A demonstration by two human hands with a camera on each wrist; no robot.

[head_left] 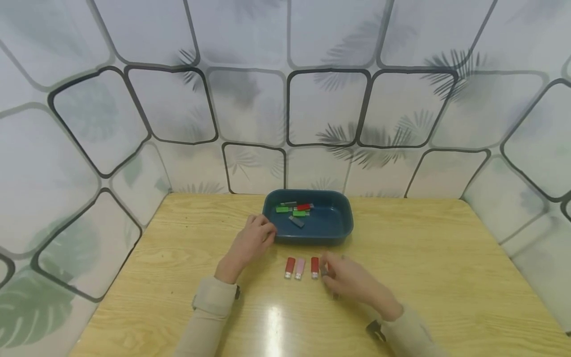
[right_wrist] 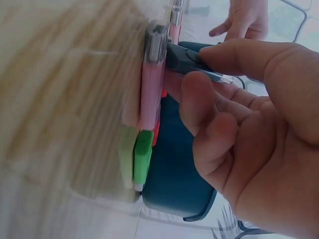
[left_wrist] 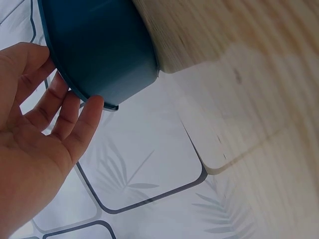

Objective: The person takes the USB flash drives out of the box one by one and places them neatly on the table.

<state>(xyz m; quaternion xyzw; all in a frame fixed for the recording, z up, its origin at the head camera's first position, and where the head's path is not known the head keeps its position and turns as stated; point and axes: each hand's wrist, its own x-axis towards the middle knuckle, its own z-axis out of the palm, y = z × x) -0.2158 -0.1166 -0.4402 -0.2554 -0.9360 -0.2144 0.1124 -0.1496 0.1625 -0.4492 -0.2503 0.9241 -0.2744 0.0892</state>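
A dark blue plastic bin (head_left: 327, 220) sits toward the table's back edge. My left hand (head_left: 254, 238) holds its left rim, thumb and fingertips against the edge in the left wrist view. Inside the bin lie green (head_left: 282, 209), red (head_left: 304, 207) and grey (head_left: 296, 221) USB sticks. In front of it, a red USB stick (head_left: 290, 267), a pink one (head_left: 300, 268) and another red one (head_left: 314, 267) form a row. Right of that row, my right hand (head_left: 352, 280) pinches a dark grey USB stick (right_wrist: 185, 59) between thumb and fingers, just above the table.
Beside my right hand, another pink USB stick (right_wrist: 151, 92) and a green one (right_wrist: 143, 157) lie on the wooden table (head_left: 446, 258); the hand mostly hides this spot in the head view. Patterned white sheeting (head_left: 325, 106) stands behind the table and along both sides.
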